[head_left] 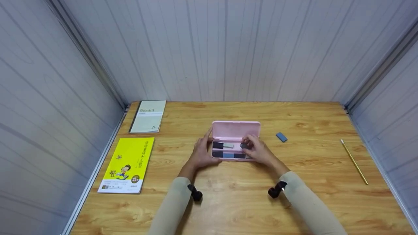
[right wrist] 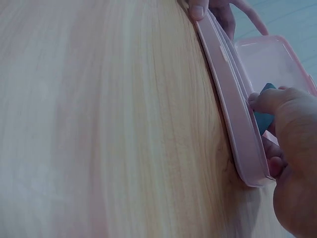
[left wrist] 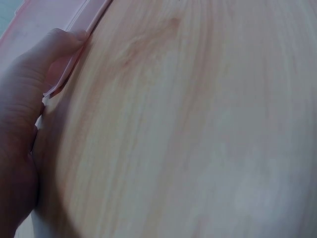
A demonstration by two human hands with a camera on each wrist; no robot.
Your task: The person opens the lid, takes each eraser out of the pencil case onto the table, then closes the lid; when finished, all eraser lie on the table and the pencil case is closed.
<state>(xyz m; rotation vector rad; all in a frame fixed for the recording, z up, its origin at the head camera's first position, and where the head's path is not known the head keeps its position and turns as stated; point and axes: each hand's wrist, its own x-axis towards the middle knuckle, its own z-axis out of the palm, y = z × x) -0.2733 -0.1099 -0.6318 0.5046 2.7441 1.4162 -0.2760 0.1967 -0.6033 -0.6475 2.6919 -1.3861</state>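
Fingers [right wrist: 271, 102] pinch block [right wrist: 264, 121]; notebook [head_left: 148, 118] reads "Gambi…"

Left of the case [head_left: 235, 129], a notebook [head_left: 148, 117] lies behind a book [head_left: 129, 163]; right, an eraser [head_left: 281, 137], then a pencil [head_left: 354, 162].

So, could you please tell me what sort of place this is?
Probably a small indoor booth for table work, perhaps a recording set-up: pale panel walls stand on three sides of a wood-look table, and a black device sits at each sleeve cuff.
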